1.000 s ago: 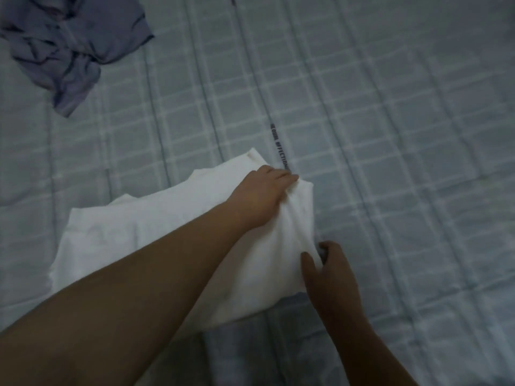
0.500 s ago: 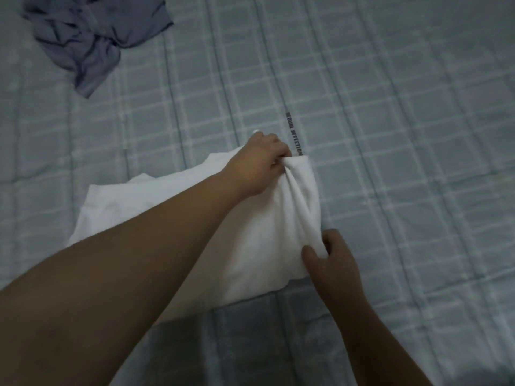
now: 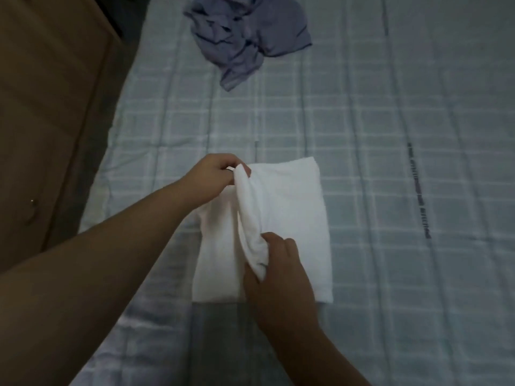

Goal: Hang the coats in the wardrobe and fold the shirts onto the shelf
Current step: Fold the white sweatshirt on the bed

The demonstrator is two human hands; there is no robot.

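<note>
A white shirt (image 3: 292, 218), folded into a tall rectangle, lies on a pale blue checked bedsheet (image 3: 390, 274), its long axis running away from the person, tilted slightly left at the far end. A raised fold of the cloth runs along that same line. The left hand (image 3: 216, 174) pinches the fold's far end; the right hand (image 3: 281, 277) grips its near end. A crumpled purple garment (image 3: 245, 34) lies well beyond. Brown wooden furniture (image 3: 50, 107) stands to the left.
</note>
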